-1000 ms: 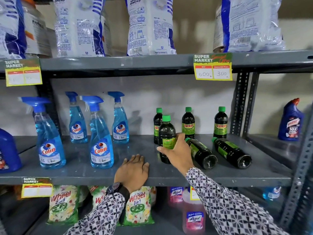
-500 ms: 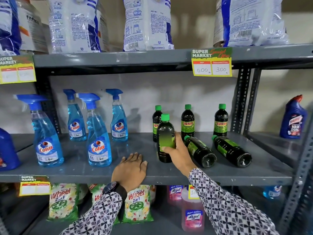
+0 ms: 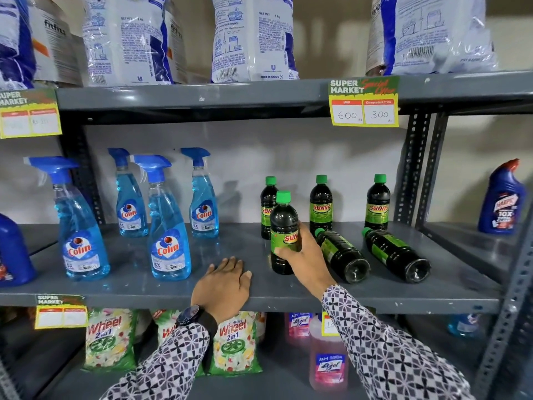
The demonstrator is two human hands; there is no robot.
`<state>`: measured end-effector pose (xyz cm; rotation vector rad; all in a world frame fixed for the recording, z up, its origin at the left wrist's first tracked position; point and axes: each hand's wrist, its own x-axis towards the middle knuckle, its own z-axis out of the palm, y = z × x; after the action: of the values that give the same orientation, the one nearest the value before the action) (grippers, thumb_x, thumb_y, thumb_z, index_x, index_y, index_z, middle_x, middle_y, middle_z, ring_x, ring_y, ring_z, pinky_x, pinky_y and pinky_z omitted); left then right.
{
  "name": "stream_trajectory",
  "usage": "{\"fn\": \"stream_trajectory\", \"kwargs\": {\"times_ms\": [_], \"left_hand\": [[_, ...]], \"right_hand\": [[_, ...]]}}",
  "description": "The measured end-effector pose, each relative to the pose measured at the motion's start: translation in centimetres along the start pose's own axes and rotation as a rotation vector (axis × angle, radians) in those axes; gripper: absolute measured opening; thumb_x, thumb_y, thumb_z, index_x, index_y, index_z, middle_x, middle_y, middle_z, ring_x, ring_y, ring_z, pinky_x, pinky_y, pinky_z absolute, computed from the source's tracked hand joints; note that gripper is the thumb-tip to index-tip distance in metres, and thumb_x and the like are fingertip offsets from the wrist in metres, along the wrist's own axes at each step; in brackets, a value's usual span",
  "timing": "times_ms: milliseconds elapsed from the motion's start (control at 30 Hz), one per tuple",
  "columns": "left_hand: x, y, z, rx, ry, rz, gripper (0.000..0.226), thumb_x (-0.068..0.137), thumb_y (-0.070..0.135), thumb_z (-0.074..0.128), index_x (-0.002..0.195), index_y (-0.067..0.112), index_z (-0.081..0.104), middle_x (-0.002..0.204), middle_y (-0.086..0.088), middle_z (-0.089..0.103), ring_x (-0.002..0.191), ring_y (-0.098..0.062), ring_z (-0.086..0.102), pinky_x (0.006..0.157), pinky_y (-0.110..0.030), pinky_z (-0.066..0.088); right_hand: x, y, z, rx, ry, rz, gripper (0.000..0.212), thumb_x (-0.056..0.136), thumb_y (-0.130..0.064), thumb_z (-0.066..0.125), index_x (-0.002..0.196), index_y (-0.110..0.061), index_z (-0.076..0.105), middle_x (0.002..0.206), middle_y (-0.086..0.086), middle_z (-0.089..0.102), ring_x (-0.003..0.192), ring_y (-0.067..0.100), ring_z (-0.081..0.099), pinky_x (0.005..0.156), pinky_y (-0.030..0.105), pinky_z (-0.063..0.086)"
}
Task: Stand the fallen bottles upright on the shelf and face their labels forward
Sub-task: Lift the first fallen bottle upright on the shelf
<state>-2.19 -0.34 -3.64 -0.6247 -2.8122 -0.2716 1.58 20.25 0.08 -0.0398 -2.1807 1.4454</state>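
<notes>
My right hand (image 3: 302,259) grips an upright dark Sunny bottle (image 3: 283,223) with a green cap, standing on the grey middle shelf (image 3: 259,293); its green label shows partly, turned toward the right. Two more dark bottles lie on their sides just right of it, one (image 3: 343,255) touching my hand's far side and another (image 3: 396,254) farther right, caps pointing back. Three Sunny bottles stand at the back: left (image 3: 266,207), middle (image 3: 320,202), right (image 3: 377,202), labels forward. My left hand (image 3: 225,284) rests flat on the shelf's front edge, holding nothing.
Several blue Colin spray bottles (image 3: 168,226) stand on the shelf's left half. A blue Harpic bottle (image 3: 501,197) stands on the neighbouring shelf at right. Detergent bags (image 3: 253,39) fill the top shelf; Wheel packs (image 3: 233,342) and pink Lizol bottles (image 3: 328,362) sit below.
The held bottle has been rotated, so its Sunny label now shows at the front right. My left hand stays on the shelf edge.
</notes>
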Motion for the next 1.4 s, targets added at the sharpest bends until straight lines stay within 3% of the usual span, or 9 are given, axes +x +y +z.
{"fn": "stream_trajectory", "kwargs": {"times_ms": [67, 167, 333, 467, 633, 800, 900, 1200, 1400], "left_hand": [[0.0, 0.0, 0.0, -0.004, 0.002, -0.004, 0.061, 0.105, 0.046, 0.018, 0.157, 0.019, 0.037, 0.168, -0.001, 0.032, 0.157, -0.017, 0.026, 0.129, -0.04, 0.016], [0.0, 0.1, -0.1, -0.004, 0.005, -0.004, 0.06, 0.106, 0.045, 0.02, 0.157, 0.019, 0.037, 0.168, -0.001, 0.032, 0.157, -0.017, 0.026, 0.129, -0.04, 0.016], [-0.1, 0.2, -0.2, -0.003, -0.001, -0.008, 0.06, 0.106, 0.045, 0.02, 0.158, 0.018, 0.036, 0.169, -0.001, 0.031, 0.158, -0.017, 0.024, 0.129, -0.039, 0.014], [-0.2, 0.3, -0.4, -0.002, -0.003, -0.007, 0.059, 0.106, 0.045, 0.02, 0.158, 0.018, 0.036, 0.169, -0.002, 0.031, 0.157, -0.016, 0.025, 0.129, -0.039, 0.015], [-0.1, 0.3, -0.4, 0.004, -0.005, -0.01, 0.059, 0.106, 0.044, 0.021, 0.158, 0.018, 0.036, 0.169, -0.001, 0.031, 0.157, -0.016, 0.025, 0.129, -0.038, 0.015], [-0.1, 0.2, -0.2, -0.004, -0.007, -0.007, 0.06, 0.106, 0.045, 0.02, 0.158, 0.018, 0.035, 0.169, -0.002, 0.03, 0.158, -0.016, 0.025, 0.129, -0.039, 0.014], [0.1, 0.1, -0.1, 0.005, -0.016, -0.008, 0.061, 0.106, 0.045, 0.02, 0.158, 0.017, 0.035, 0.169, -0.004, 0.03, 0.158, -0.018, 0.025, 0.129, -0.04, 0.015], [0.4, -0.2, 0.3, 0.025, -0.034, -0.001, 0.065, 0.103, 0.047, 0.016, 0.157, 0.017, 0.036, 0.169, -0.005, 0.031, 0.157, -0.02, 0.026, 0.128, -0.043, 0.018], [1.2, 0.0, -0.5, 0.052, -0.142, 0.007, 0.067, 0.101, 0.043, 0.014, 0.158, 0.01, 0.031, 0.17, -0.014, 0.025, 0.158, -0.029, 0.022, 0.126, -0.053, 0.018]], "right_hand": [[0.0, 0.2, -0.1, 0.012, -0.019, 0.011, 0.07, 0.084, -0.012, 0.082, 0.146, -0.027, 0.052, 0.124, -0.006, 0.072, 0.111, 0.003, 0.067, 0.109, 0.041, 0.054], [0.0, 0.2, 0.2, -0.02, 0.006, -0.017, 0.074, 0.075, -0.025, 0.092, 0.136, -0.035, 0.052, 0.129, -0.006, 0.065, 0.116, 0.01, 0.065, 0.108, 0.035, 0.052], [0.0, 0.2, 0.0, -0.036, 0.007, -0.003, 0.09, 0.069, -0.038, 0.095, 0.146, -0.028, 0.049, 0.132, -0.002, 0.051, 0.119, 0.012, 0.055, 0.107, 0.03, 0.044], [0.3, 0.5, -0.1, 0.04, -0.066, 0.045, 0.075, 0.081, -0.014, 0.085, 0.145, -0.03, 0.05, 0.129, -0.006, 0.067, 0.117, 0.007, 0.065, 0.113, 0.042, 0.05], [0.1, 0.5, 0.0, 0.053, -0.055, 0.066, 0.083, 0.074, -0.019, 0.095, 0.143, -0.022, 0.049, 0.124, -0.009, 0.07, 0.112, 0.0, 0.065, 0.092, 0.018, 0.051], [-0.3, 0.6, -0.5, 0.041, -0.061, 0.052, 0.085, 0.06, -0.036, 0.097, 0.133, -0.029, 0.053, 0.119, -0.01, 0.073, 0.11, 0.006, 0.071, 0.105, 0.041, 0.057], [-1.4, 0.7, -0.9, 0.045, -0.103, 0.027, 0.086, 0.052, -0.046, 0.095, 0.127, -0.03, 0.055, 0.117, -0.008, 0.075, 0.109, 0.006, 0.072, 0.103, 0.043, 0.058], [-3.9, 0.5, -1.4, 0.102, -0.126, 0.001, 0.076, 0.063, -0.032, 0.097, 0.128, -0.032, 0.058, 0.119, -0.008, 0.077, 0.11, 0.005, 0.073, 0.104, 0.041, 0.058], [-5.4, -2.2, -3.5, 0.077, -0.095, -0.059, 0.071, 0.088, -0.032, 0.085, 0.148, -0.03, 0.047, 0.126, -0.015, 0.067, 0.11, -0.013, 0.064, 0.093, 0.011, 0.052]]}}
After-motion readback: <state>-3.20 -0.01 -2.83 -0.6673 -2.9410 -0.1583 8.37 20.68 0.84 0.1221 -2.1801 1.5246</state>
